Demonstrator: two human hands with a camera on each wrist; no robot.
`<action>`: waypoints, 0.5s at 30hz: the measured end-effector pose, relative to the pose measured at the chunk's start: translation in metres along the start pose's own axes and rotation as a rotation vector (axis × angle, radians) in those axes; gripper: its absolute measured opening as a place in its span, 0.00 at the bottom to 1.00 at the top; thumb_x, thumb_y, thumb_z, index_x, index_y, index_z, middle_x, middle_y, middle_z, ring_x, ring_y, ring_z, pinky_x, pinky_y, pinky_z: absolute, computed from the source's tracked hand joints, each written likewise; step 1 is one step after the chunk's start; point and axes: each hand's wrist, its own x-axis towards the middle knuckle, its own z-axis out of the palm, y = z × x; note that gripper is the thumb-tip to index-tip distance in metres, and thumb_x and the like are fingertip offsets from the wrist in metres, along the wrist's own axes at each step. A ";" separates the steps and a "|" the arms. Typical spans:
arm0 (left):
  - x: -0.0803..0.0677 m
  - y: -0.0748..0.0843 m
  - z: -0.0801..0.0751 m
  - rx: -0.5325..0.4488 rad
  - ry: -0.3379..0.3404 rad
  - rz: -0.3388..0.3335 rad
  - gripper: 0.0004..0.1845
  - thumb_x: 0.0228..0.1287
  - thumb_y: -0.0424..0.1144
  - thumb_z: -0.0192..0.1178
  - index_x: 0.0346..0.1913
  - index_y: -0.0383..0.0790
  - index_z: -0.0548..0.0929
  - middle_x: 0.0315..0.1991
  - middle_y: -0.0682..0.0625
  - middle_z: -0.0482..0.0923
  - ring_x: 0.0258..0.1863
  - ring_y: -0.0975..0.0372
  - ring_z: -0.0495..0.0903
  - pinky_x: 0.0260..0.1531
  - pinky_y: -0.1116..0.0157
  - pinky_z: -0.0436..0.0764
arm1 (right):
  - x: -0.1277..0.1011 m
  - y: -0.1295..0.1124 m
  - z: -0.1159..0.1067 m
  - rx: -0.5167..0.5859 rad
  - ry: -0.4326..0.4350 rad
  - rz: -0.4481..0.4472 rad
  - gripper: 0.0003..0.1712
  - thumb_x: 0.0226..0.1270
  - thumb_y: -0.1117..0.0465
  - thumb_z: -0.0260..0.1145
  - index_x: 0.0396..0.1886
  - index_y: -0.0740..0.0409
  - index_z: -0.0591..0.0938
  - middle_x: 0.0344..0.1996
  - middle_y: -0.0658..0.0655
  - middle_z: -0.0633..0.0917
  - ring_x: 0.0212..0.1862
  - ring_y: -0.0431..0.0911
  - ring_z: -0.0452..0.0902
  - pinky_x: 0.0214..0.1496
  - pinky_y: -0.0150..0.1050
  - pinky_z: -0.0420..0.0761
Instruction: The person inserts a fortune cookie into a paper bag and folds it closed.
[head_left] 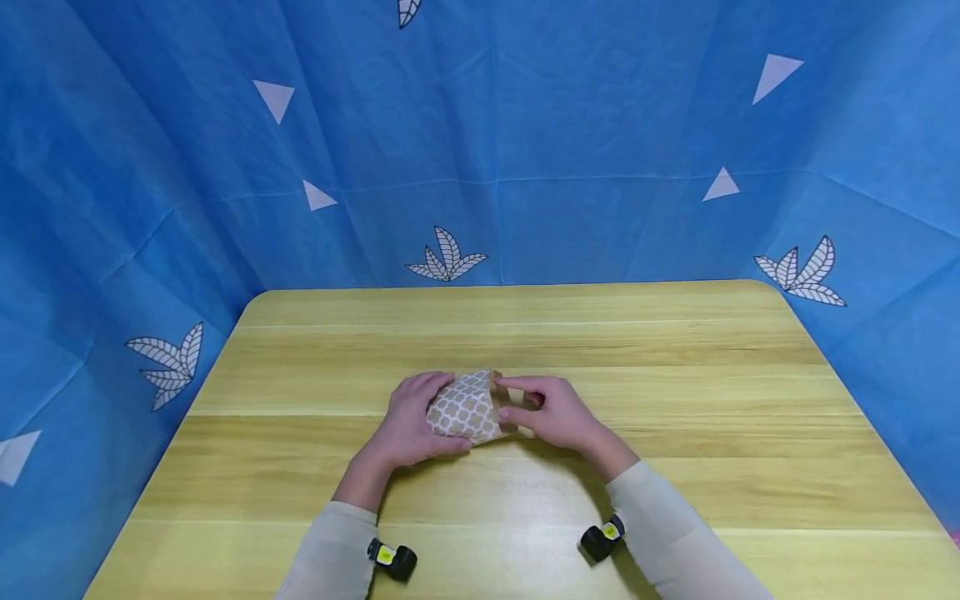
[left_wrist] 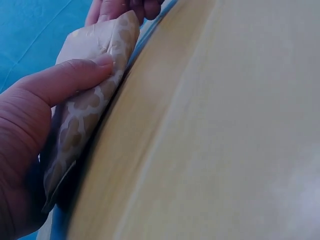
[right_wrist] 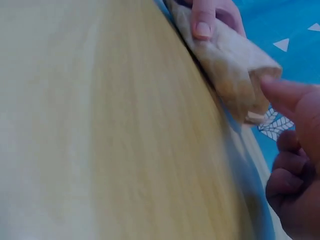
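A small brown paper bag [head_left: 462, 407] with a white lattice pattern lies on its side over the wooden table. My left hand [head_left: 410, 423] grips its closed end, thumb along the near side and fingers over the far side. In the left wrist view that thumb presses on the bag [left_wrist: 82, 112]. At the bag's mouth, on the right, is my right hand [head_left: 558, 414]. Its index finger and thumb are extended and apart at the rim, while the other fingers curl back. The right wrist view shows one digit touching the edge of the mouth. The bag's inside is hidden.
The light wooden table [head_left: 675, 350] has rounded far corners. A blue curtain [head_left: 585, 125] with white triangles and leaf prints hangs behind and beside it. Small black devices with yellow labels are strapped at both sleeves, the left one [head_left: 393, 558] and the right one [head_left: 602, 537].
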 end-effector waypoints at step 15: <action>-0.011 0.023 -0.001 0.228 0.088 -0.098 0.51 0.58 0.73 0.57 0.77 0.45 0.61 0.69 0.40 0.67 0.64 0.44 0.68 0.61 0.44 0.68 | -0.019 -0.015 0.009 0.209 0.409 0.208 0.20 0.62 0.64 0.73 0.54 0.62 0.83 0.32 0.56 0.77 0.32 0.47 0.73 0.32 0.34 0.75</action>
